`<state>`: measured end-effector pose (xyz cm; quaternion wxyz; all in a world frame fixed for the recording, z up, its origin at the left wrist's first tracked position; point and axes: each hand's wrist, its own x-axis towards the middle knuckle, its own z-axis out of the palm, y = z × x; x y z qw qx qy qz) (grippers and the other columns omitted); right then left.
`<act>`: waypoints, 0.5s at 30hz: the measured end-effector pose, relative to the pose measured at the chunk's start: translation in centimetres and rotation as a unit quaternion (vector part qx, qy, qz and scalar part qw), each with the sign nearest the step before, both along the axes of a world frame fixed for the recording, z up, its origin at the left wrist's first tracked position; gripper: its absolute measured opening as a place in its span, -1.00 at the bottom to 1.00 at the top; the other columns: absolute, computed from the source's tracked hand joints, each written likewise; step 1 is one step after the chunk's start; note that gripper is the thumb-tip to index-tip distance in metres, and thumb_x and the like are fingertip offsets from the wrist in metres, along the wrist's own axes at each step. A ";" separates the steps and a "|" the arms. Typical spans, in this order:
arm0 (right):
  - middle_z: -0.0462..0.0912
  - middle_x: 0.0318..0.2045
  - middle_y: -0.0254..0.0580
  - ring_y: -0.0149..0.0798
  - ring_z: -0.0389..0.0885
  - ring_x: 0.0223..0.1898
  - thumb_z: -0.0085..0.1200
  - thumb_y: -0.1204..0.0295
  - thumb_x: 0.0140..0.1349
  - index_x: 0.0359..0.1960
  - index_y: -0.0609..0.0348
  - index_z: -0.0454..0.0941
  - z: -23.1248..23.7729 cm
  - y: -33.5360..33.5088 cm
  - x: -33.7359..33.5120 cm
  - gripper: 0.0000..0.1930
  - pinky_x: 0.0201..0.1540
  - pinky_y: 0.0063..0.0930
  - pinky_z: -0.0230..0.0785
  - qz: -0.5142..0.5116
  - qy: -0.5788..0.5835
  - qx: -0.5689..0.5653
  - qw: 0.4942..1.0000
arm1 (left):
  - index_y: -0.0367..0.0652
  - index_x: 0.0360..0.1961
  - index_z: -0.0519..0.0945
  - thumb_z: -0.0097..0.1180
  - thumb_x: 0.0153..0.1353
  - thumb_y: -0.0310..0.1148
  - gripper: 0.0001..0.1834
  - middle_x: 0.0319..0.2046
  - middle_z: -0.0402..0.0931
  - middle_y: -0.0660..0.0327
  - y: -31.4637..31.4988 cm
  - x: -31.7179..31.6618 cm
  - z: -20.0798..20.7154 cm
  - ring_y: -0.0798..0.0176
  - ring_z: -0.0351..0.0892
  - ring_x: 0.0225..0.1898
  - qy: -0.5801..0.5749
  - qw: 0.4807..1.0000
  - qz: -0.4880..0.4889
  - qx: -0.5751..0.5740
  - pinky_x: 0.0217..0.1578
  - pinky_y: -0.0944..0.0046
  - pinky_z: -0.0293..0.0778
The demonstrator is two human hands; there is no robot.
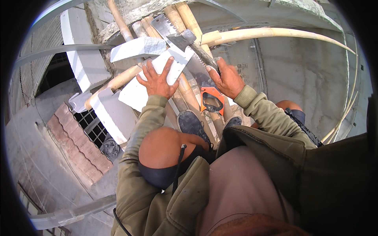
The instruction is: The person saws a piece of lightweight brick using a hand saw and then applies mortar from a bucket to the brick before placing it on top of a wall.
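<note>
A person crouches on a bamboo scaffold (189,94) high above the ground, seen from their own head looking down. The left hand (157,80) lies flat with fingers spread on a white block (145,84), which rests across the poles and juts past them to the left. The right hand (226,80) presses down with fingers together on a handsaw (185,43), whose toothed blade runs up and left; its orange handle (212,100) lies just below the hand. A small hatchet (183,39) rests on the blade near its tip. Another white block (138,47) sits just above the first. Both shoes (193,124) stand on the poles. Left of the blocks is an open drop to a tiled roof (75,141) far below; a concrete wall (307,78) closes the right side
</note>
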<state>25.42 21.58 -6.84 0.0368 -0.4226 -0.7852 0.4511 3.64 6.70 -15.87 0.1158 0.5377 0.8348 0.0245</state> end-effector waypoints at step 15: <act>0.64 -0.48 0.35 0.39 0.66 -0.36 0.14 0.23 0.39 -0.09 0.35 0.41 -1.9 0.4 -1.8 -0.63 -0.28 0.20 0.50 0.013 0.066 0.135 0.989 | 0.79 0.50 0.18 0.43 -0.07 0.19 0.06 0.37 0.09 -0.27 0.6 0.2 0.2 -0.37 -0.01 0.44 0.036 0.999 0.000 -0.026 0.24 -0.64 -0.16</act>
